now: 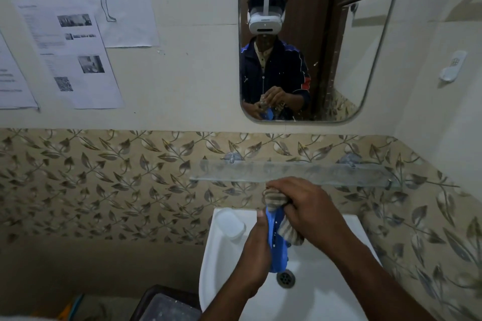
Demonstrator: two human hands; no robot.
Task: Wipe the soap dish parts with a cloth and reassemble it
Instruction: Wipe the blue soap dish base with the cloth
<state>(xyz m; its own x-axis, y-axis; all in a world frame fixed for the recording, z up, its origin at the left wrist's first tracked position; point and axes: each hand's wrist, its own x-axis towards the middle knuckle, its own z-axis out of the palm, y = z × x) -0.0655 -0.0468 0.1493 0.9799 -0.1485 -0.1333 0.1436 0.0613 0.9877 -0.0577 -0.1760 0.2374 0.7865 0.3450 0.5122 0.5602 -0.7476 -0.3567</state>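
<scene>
Over the white sink [326,302] my left hand [257,250] grips a blue soap dish part [277,242], held upright on its edge. My right hand [310,211] grips a grey striped cloth [288,232] bunched against the part's right face; the cloth also pokes out above my fingers. A pale translucent part [230,224] lies on the sink's back left corner. Most of the blue part's far side is hidden by the cloth and my hands.
A glass shelf [326,173] runs along the tiled wall just above my hands. The drain [286,277] sits below the blue part. A mirror [339,60] hangs above, papers [70,55] are taped to the left wall, and a dark bin [164,305] stands at the sink's lower left.
</scene>
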